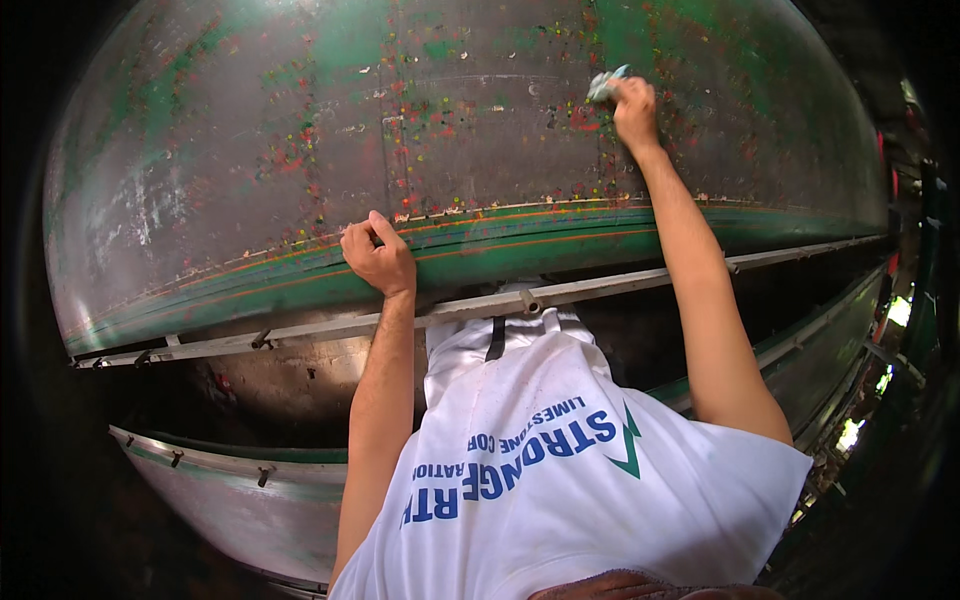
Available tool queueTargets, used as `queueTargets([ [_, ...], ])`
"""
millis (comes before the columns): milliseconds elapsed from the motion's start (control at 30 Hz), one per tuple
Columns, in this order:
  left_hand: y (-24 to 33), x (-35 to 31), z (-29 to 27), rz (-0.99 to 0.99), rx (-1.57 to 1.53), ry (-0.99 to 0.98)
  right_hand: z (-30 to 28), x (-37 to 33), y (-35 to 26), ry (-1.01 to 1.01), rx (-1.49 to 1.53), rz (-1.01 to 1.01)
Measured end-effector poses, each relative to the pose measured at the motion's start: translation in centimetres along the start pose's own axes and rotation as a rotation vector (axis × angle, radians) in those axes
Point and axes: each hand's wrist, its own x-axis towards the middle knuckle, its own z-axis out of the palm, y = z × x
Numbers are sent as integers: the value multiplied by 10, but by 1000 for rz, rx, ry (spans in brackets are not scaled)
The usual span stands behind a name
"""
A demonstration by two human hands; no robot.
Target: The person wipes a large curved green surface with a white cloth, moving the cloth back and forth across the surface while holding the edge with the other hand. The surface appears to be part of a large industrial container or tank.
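Note:
A large work table (480, 140) fills the upper part of the head view, its grey and green top flecked with red, yellow and green paint. My right hand (636, 112) reaches far over it, closed around a crumpled pale rag (606, 84) that appears to touch the surface. Nearer to me, my left hand (380, 255) rests by the table's near border, where orange lines (530, 212) run along a green band. Its fingers are curled in, and nothing shows in them.
A pale metal rail (590, 290) with short pegs runs along the table's near side, close against my waist. Behind me on the left is another railed table edge (220, 470); on the right, a similar long edge (825, 325) slants away.

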Motion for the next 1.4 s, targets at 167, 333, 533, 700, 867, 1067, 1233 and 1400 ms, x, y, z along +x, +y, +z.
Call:
queueTargets([
  [167,2,5,-9,-206,-193,11,25,-39,-91,-22,280,28],
  [333,-7,26,-20,23,-143,-41,-14,-127,-208,-502,673,-748],
  [533,-19,31,-9,267,-113,-205,16,11,16,-199,177,-350],
  [700,-18,31,-8,307,-21,-179,36,76,32,58,87,-4],
  [867,-17,29,-8,239,62,-179,23,12,-67,-367,490,-581],
  [1067,-18,28,-8,237,144,-180,62,143,70,-11,238,-291],
  [1233,-16,29,-8,214,191,-192,85,152,-2,-109,276,-194],
  [1400,-14,29,-8,170,202,-203,81,135,-8,-390,390,-650],
])
